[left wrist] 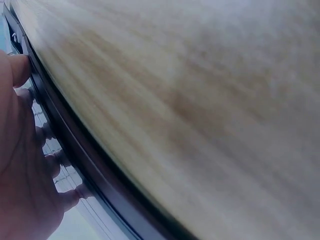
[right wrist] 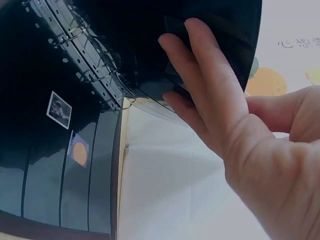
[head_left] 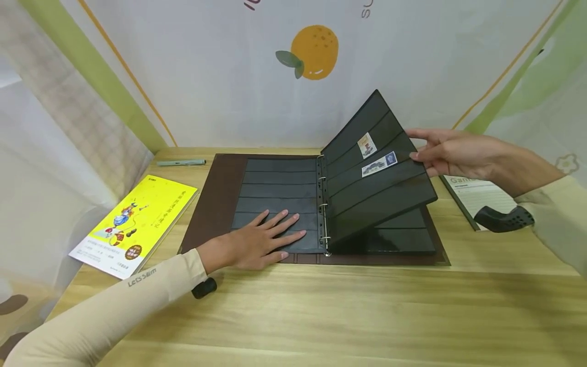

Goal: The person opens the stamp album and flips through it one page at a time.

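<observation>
An open brown stamp album [head_left: 197, 214] with black strip-pocket pages lies on the wooden table. My left hand [head_left: 261, 243] rests on the left black page [head_left: 281, 178], fingers spread and straight. My right hand [head_left: 451, 153] pinches the outer edge of raised black pages [head_left: 385, 199], which tilt up from the metal ring binding [head_left: 324, 206]. Two stamps [head_left: 378, 164] show on the raised face. In the right wrist view, the fingers [right wrist: 212, 70] lie against the page's other face, and two more stamps [right wrist: 59, 110] sit on a lower page. The left wrist view is mostly blurred tabletop.
A yellow book [head_left: 147, 219] lies left of the album, and a pale blue pen [head_left: 181, 162] lies behind it. A notebook with a white cover [head_left: 486, 199] is partly hidden below the right forearm. A white curtain [head_left: 220, 92] with printed fruit hangs behind the table.
</observation>
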`<state>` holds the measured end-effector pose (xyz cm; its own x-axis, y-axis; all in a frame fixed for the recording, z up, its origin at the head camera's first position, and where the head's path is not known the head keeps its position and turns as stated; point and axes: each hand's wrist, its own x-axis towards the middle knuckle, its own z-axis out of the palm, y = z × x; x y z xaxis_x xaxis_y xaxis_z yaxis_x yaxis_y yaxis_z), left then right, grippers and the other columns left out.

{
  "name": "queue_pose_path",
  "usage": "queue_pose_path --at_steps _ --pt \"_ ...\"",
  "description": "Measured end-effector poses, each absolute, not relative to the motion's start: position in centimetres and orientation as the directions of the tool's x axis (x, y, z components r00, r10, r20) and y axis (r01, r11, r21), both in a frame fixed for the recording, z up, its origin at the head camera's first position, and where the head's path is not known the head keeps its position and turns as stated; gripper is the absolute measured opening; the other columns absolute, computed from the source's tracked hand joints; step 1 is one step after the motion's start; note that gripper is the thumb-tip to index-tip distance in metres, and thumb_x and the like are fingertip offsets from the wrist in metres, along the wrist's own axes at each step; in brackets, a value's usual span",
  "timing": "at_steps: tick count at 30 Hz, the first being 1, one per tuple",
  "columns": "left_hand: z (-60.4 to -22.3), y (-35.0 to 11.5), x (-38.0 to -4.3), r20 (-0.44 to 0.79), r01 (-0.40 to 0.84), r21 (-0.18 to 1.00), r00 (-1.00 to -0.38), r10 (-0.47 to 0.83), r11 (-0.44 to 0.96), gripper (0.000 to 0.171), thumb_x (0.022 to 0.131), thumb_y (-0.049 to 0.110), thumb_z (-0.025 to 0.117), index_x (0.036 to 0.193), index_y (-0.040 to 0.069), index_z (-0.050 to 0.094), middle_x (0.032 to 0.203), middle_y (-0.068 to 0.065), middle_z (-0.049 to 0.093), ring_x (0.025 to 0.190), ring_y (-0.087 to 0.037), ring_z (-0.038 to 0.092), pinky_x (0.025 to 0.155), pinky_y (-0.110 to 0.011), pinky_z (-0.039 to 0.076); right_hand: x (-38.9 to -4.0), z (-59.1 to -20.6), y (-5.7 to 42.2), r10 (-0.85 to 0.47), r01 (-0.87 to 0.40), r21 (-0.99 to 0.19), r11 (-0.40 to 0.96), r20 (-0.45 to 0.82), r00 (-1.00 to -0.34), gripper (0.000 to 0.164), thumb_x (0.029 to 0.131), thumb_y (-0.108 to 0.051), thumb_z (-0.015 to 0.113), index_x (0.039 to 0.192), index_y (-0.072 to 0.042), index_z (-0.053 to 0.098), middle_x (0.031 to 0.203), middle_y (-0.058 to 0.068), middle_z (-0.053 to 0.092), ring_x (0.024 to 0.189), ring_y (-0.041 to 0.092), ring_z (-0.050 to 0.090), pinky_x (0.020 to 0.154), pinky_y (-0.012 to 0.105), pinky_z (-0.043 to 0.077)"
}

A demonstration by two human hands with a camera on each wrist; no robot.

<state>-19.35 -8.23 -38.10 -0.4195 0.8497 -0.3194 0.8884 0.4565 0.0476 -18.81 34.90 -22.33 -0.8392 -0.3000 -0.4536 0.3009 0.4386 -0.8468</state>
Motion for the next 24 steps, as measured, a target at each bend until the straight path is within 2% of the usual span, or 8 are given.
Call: queue_pose_path --at_steps 4,8,12,16,18,20,21,24 --pt "-38.1 -8.0 -19.4 -0.323 0.891 0.041 -0.417 0.850 0.452 0.059 0.110 0.053 0.019 0.162 0.036 -0.002 0.171 0.001 -0.014 0.159 -0.027 -0.012 0.127 -0.059 0.000 -19.0 -21.9 34.1 -0.334 0.314 -0.858 0.407 -0.460 -0.823 0.077 0.110 -0.009 0.035 0.160 -0.025 -0.022 0.113 0.000 0.063 0.112 0.004 0.068 0.096 0.029 0.056" --pt "-37.9 -7.8 -19.5 -0.316 0.893 0.037 -0.415 0.853 0.448 0.058 0.110 0.052 0.018 0.162 0.036 -0.001 0.171 0.000 -0.012 0.159 -0.027 -0.011 0.127 -0.059 0.001 -19.3 -21.3 33.3 -0.388 0.331 -0.880 0.340 -0.452 -0.803 0.080 0.110 -0.012 0.038 0.159 -0.028 -0.023 0.120 0.001 0.069 0.111 0.013 0.071 0.096 0.034 0.057" --pt "-37.7 -7.7 -19.8 -0.305 0.895 0.051 -0.408 0.861 0.443 0.059 0.110 0.052 0.021 0.163 0.036 0.002 0.172 0.000 -0.009 0.159 -0.027 -0.008 0.127 -0.060 0.003 -19.3 -20.9 32.8 -0.413 0.348 -0.888 0.300 -0.450 -0.792 0.082 0.110 -0.013 0.040 0.159 -0.030 -0.024 0.130 0.006 0.067 0.113 0.019 0.071 0.097 0.038 0.057" --pt "-37.2 -7.7 -20.4 -0.264 0.893 0.094 -0.404 0.876 0.440 0.056 0.110 0.049 0.030 0.162 0.037 0.015 0.172 -0.001 0.004 0.160 -0.027 0.005 0.126 -0.060 0.014 -19.2 -20.9 32.3 -0.413 0.342 -0.893 0.294 -0.441 -0.797 0.080 0.110 -0.015 0.040 0.160 -0.029 -0.022 0.134 0.004 0.064 0.115 0.019 0.069 0.097 0.038 0.057" --pt "-36.7 -7.3 -20.6 -0.226 0.875 0.167 -0.414 0.882 0.454 0.054 0.109 0.046 0.036 0.161 0.034 0.024 0.170 -0.004 0.019 0.158 -0.029 0.017 0.123 -0.058 0.025 -19.2 -20.9 31.9 -0.410 0.336 -0.895 0.293 -0.435 -0.802 0.080 0.110 -0.017 0.040 0.160 -0.029 -0.021 0.140 0.005 0.059 0.119 0.018 0.067 0.099 0.038 0.056" --pt "-35.9 -6.5 -20.5 -0.178 0.825 0.315 -0.435 0.883 0.470 0.054 0.109 0.041 0.042 0.160 0.027 0.030 0.148 -0.015 0.056 0.135 -0.033 0.056 0.110 -0.054 0.045 -19.1 -20.9 31.5 -0.407 0.325 -0.894 0.308 -0.433 -0.804 0.081 0.110 -0.020 0.041 0.160 -0.029 -0.022 0.150 0.009 0.050 0.127 0.019 0.062 0.100 0.037 0.055" --pt "-35.2 -5.9 -20.2 -0.167 0.775 0.404 -0.461 0.872 0.487 0.055 0.109 0.040 0.044 0.160 0.024 0.031 0.132 -0.019 0.066 0.129 -0.034 0.060 0.106 -0.052 0.048 -19.0 -20.9 31.2 -0.408 0.321 -0.893 0.316 -0.434 -0.803 0.081 0.110 -0.022 0.042 0.160 -0.029 -0.022 0.155 0.010 0.045 0.131 0.019 0.059 0.101 0.036 0.055" --pt "-32.3 -3.3 -19.1 -0.202 0.475 0.707 -0.574 0.794 0.524 0.060 0.108 0.040 0.047 0.161 0.022 0.028 0.127 -0.019 0.068 0.120 -0.031 0.066 0.097 -0.044 0.056 -18.8 -20.6 30.3 -0.414 0.306 -0.888 0.342 -0.435 -0.800 0.084 0.109 -0.026 0.045 0.159 -0.031 -0.023 0.165 0.012 0.029 0.143 0.023 0.047 0.102 0.034 0.054"
